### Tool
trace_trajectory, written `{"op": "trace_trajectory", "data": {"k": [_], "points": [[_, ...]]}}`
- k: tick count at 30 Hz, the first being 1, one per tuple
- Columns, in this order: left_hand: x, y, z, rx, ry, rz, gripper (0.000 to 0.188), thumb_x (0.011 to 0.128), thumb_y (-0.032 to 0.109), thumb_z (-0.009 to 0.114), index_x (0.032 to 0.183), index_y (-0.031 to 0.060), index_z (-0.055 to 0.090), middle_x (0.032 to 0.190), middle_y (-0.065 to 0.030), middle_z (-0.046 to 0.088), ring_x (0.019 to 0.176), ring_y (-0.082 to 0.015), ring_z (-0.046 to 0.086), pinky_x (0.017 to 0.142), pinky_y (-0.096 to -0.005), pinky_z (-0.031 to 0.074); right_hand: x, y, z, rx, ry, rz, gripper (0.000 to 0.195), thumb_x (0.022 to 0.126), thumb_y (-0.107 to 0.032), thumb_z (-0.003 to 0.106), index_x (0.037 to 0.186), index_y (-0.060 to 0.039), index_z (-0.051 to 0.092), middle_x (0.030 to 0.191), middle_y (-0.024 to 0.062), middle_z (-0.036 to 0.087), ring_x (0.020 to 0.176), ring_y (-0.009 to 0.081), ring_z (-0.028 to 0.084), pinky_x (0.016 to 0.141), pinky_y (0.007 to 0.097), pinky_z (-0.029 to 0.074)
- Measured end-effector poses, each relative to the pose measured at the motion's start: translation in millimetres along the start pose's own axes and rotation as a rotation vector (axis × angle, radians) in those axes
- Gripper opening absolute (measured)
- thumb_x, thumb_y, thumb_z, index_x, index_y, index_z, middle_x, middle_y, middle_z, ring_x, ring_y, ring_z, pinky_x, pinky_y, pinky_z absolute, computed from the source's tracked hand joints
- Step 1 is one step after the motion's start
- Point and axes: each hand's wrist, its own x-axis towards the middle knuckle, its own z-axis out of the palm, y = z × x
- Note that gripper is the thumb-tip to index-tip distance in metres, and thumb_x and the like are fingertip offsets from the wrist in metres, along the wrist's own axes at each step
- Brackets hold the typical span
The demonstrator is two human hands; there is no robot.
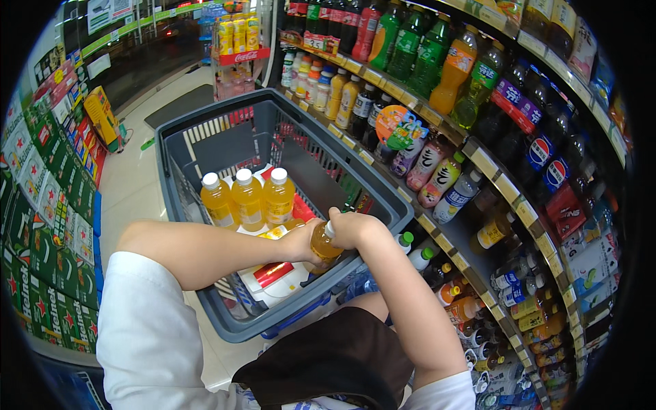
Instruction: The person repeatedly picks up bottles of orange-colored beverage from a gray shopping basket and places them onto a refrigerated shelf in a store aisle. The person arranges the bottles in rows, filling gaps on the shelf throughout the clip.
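Both my hands are on one amber drink bottle with a white cap (324,243), at the near right inside a dark grey plastic shopping basket (218,320). My left hand (303,245) grips its side, and my right hand (349,228) is closed around its cap end. Left of them, three orange-yellow drink bottles with white caps (250,200) stand upright in the basket. Another yellow-labelled bottle (279,230) lies behind my left hand, partly hidden. Below these is white and red packaging (274,282).
Shelves of drink bottles (410,56) curve along the right side, close to the basket. Stacked green beer cartons (46,246) line the left. A clear display rack with yellow drinks (239,36) stands beyond the basket, by a dark floor mat (182,105).
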Motion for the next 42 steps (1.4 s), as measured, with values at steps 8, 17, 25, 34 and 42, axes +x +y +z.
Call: {"op": "trace_trajectory", "data": {"k": [8, 17, 25, 34, 42], "points": [[12.1, -9.4, 2.6, -0.103, 0.236, 0.027, 0.07, 0.05, 0.021, 0.08, 0.106, 0.0031, 0.042, 0.097, -0.0134, 0.058, 0.094, -0.0256, 0.057, 0.085, -0.0337, 0.043, 5.7, 6.2, 0.8, 0.2, 0.27, -0.021, 0.041, 0.085, -0.032, 0.044, 0.108, 0.0013, 0.042, 0.095, 0.0273, 0.058, 0.09, 0.0381, 0.057, 0.078, 0.0434, 0.045], [22.5, 98.8, -64.3, -0.493, 0.501, 0.32, 0.059, 0.06, 0.009, 0.072, 0.111, 0.0019, 0.043, 0.103, -0.0076, 0.056, 0.095, -0.0164, 0.054, 0.084, -0.0294, 0.043, -29.8, 30.3, -14.8, 1.066, 1.184, -0.55, 0.032, 0.09, -0.028, 0.042, 0.105, -0.0002, 0.047, 0.099, 0.0187, 0.057, 0.091, 0.0329, 0.056, 0.078, 0.0356, 0.045], [22.8, 219.0, -39.1, -0.372, 0.165, 0.532, 0.075, 0.056, 0.018, 0.075, 0.119, 0.0025, 0.037, 0.109, -0.0112, 0.054, 0.102, -0.0208, 0.054, 0.091, -0.0356, 0.041, -108.7, 79.4, 36.2, 0.719, 1.391, -0.458, 0.083, 0.072, -0.029, 0.068, 0.133, -0.0028, 0.018, 0.129, 0.0211, 0.035, 0.118, 0.0349, 0.039, 0.097, 0.0386, 0.033], [123.7, 268.9, 129.1, -0.122, -0.372, 0.744, 0.082, 0.062, 0.015, 0.076, 0.129, 0.0082, 0.029, 0.119, -0.0071, 0.042, 0.117, -0.0183, 0.039, 0.097, -0.0346, 0.034, -158.6, 210.7, 157.9, 0.796, 1.547, 0.117, 0.086, 0.067, -0.022, 0.071, 0.131, -0.0009, 0.018, 0.124, 0.0212, 0.039, 0.114, 0.0349, 0.043, 0.094, 0.0376, 0.036], [217.2, 222.2, 254.8, -0.076, -0.187, 0.6, 0.071, 0.066, 0.019, 0.073, 0.122, 0.0002, 0.033, 0.115, -0.0175, 0.05, 0.109, -0.0274, 0.049, 0.091, -0.0344, 0.04, -155.4, 304.1, 203.7, 0.805, 1.616, 0.364, 0.082, 0.07, -0.018, 0.069, 0.131, 0.0, 0.017, 0.124, 0.0236, 0.038, 0.114, 0.0369, 0.042, 0.093, 0.0392, 0.036]]}}
